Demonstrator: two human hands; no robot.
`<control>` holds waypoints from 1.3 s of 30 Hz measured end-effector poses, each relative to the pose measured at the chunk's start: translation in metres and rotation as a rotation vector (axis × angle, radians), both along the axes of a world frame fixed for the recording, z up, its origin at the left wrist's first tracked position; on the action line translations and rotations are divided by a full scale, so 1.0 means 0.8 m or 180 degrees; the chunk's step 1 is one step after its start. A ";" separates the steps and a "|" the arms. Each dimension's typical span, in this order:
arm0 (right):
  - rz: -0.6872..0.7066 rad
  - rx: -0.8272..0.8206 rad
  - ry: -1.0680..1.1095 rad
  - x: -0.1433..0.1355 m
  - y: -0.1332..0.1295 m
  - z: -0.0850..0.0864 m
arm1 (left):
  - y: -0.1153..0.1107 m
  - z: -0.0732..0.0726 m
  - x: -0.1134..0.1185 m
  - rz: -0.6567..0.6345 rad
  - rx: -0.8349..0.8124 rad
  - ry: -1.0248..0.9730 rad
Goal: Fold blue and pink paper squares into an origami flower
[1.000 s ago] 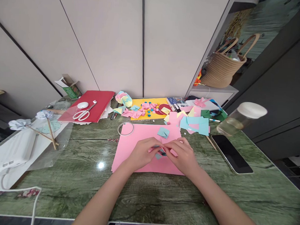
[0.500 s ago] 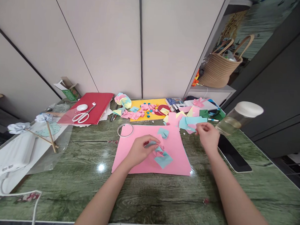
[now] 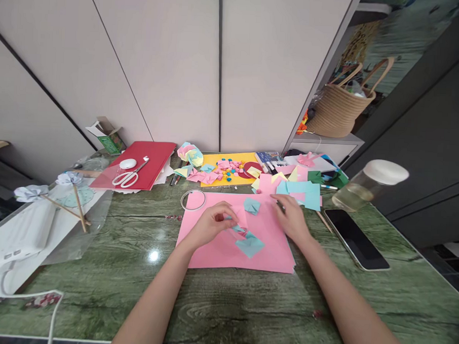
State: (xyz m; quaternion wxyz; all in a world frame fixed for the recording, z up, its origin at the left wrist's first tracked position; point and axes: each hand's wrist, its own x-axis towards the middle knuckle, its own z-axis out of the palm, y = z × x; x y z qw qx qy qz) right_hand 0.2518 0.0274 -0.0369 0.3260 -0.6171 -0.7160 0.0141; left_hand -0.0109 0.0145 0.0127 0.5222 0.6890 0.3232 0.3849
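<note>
Left grip point(image 3: 213, 223) pinching folded paper point(image 3: 246, 238), right grip point(image 3: 291, 219) parted over edge of pink sheet point(image 3: 270, 229), green tabletop point(image 3: 231, 304) in front

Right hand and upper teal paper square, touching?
Apart. Head view: bare pink sheet shows between the right hand and the upper teal paper square.

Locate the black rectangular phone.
In the head view, the black rectangular phone lies at right, rightward of the right hand, just nearer the viewer than the clear, white-lidded bottle.
</note>
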 end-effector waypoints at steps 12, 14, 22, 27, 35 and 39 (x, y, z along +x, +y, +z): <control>0.0851 -0.0581 -0.0725 -0.035 -0.028 0.024 | -0.007 0.012 -0.002 -0.0585 -0.0702 -0.0041; 0.0927 -0.0586 -0.0825 -0.035 -0.030 0.028 | -0.007 0.013 -0.002 -0.0612 -0.0783 -0.0140; 0.0867 -0.0480 -0.0974 -0.046 -0.034 0.017 | -0.007 0.005 0.001 -0.0483 -0.0921 -0.0092; 0.1054 -0.0259 -0.0794 -0.056 -0.035 0.010 | -0.004 0.002 0.000 -0.0425 -0.0898 -0.0036; 0.0769 -0.0045 -0.0167 -0.052 -0.028 0.010 | 0.005 -0.008 -0.002 -0.0308 -0.1018 -0.0084; 0.0766 0.0215 0.0319 -0.058 -0.042 0.027 | -0.001 -0.003 0.002 -0.0291 -0.0901 -0.0179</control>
